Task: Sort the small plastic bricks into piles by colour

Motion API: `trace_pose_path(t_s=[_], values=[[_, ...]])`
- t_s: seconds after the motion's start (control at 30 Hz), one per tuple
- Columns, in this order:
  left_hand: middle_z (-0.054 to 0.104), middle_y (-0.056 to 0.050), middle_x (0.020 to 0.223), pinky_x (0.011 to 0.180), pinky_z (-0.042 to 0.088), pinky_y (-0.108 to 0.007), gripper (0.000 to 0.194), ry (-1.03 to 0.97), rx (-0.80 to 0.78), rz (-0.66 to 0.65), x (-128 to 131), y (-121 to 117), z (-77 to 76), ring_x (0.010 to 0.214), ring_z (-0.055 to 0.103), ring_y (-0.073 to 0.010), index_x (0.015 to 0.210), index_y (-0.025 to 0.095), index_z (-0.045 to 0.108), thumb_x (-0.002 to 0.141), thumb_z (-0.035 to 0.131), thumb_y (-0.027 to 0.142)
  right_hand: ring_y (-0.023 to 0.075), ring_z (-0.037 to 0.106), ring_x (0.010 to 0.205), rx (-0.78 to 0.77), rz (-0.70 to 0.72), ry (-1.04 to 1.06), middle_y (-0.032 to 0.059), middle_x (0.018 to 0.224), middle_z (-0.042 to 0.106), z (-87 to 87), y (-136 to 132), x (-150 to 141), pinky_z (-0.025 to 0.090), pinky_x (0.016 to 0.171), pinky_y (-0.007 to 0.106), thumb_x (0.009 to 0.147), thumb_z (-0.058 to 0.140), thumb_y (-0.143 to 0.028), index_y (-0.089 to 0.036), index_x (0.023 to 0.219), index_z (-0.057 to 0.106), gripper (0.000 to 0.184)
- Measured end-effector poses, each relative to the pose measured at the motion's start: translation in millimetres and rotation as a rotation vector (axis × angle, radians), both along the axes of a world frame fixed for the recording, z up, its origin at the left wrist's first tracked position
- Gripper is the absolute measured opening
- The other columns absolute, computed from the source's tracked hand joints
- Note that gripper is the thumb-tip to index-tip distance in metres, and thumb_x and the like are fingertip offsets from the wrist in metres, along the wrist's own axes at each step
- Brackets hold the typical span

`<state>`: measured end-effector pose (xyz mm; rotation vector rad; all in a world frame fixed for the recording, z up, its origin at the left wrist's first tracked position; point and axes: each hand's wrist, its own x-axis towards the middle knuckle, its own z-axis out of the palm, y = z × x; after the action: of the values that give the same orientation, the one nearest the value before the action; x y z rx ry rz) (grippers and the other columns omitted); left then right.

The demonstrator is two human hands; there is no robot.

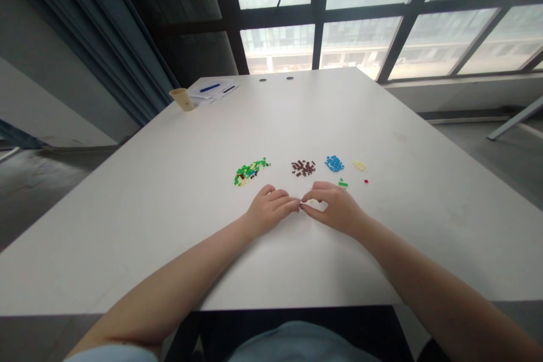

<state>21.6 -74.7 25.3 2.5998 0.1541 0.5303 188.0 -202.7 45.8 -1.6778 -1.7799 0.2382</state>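
Observation:
My left hand [270,212] and my right hand [337,207] meet fingertip to fingertip just above the white table. Both are closed in a pinch around a small dark brick [301,205], mostly covered by the fingers. A tiny yellowish piece [312,201] shows between the right thumb and forefinger, apart from the pinch. Beyond the hands lie a pile of brown bricks [303,168] and a pile of blue bricks [335,163]. A mixed pile [250,172], mainly green, spreads beyond my left hand. A few green bricks [343,184] lie just past my right hand.
Pale yellow bricks [360,166] and a single red brick [366,181] lie to the right on the white table [322,119]. At the far left edge stand a beige cup [183,100] and papers [203,91] with a blue pen [210,88]. Windows rise behind.

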Motion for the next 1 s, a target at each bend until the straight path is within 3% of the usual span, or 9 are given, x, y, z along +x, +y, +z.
trace_pose_path(t_s=[0.2,0.3,0.47,0.63,0.8,1.0], values=[[0.069,-0.005,0.082,0.069,0.030,-0.030,0.019,-0.044,0.207,0.063,1.6,-0.8,-0.5,0.079,0.059,-0.0156,0.094,0.022,0.059,0.086,0.049,0.035,0.0121,0.054,0.071,-0.015,-0.015,-0.068,0.0008,0.072,0.059,-0.5,3.2,-1.0,0.037,0.065,0.023,0.078,0.056,-0.025,-0.021,0.082,0.067,0.012],[0.067,-0.006,0.082,0.070,0.033,-0.030,0.028,0.015,0.251,0.183,3.2,1.3,-0.4,0.078,0.059,-0.0167,0.096,0.019,0.057,0.085,0.047,0.042,0.0116,0.053,0.069,-0.024,-0.071,-0.116,0.0010,0.072,0.059,-0.4,12.0,5.7,0.036,0.064,0.023,0.079,0.056,-0.027,-0.021,0.081,0.067,0.013],[0.062,-0.006,0.066,0.061,0.032,-0.029,0.031,0.276,0.369,0.404,5.4,16.5,-0.7,0.066,0.056,-0.0179,0.075,0.017,0.058,0.089,0.037,0.036,0.0129,0.053,0.070,-0.163,-0.301,-0.141,0.0027,0.076,0.061,0.8,42.5,24.8,0.035,0.064,0.024,0.078,0.056,-0.028,-0.020,0.080,0.069,0.015],[0.062,-0.007,0.065,0.056,0.030,-0.028,0.032,0.329,0.373,0.569,2.7,33.2,-3.4,0.064,0.055,-0.0182,0.072,0.017,0.059,0.087,0.037,0.035,0.0163,0.057,0.083,-0.332,-0.414,-0.181,0.0043,0.092,0.066,-5.2,80.0,21.3,0.037,0.066,0.025,0.079,0.053,-0.030,-0.022,0.083,0.069,0.019],[0.062,-0.006,0.067,0.056,0.030,-0.027,0.032,0.320,0.349,0.587,-0.5,37.4,-4.6,0.063,0.054,-0.0176,0.072,0.017,0.059,0.087,0.037,0.035,0.0188,0.060,0.084,-0.416,-0.479,-0.220,0.0078,0.093,0.068,-6.3,105.3,2.9,0.039,0.065,0.026,0.080,0.054,-0.032,-0.020,0.085,0.070,0.021],[0.061,-0.006,0.065,0.057,0.032,-0.027,0.031,0.317,0.324,0.538,-0.5,35.3,-3.9,0.063,0.054,-0.0172,0.072,0.017,0.059,0.087,0.036,0.033,0.0199,0.061,0.085,-0.472,-0.503,-0.243,0.0101,0.093,0.068,-0.7,112.4,-5.0,0.041,0.067,0.027,0.080,0.055,-0.032,-0.017,0.086,0.069,0.021]])
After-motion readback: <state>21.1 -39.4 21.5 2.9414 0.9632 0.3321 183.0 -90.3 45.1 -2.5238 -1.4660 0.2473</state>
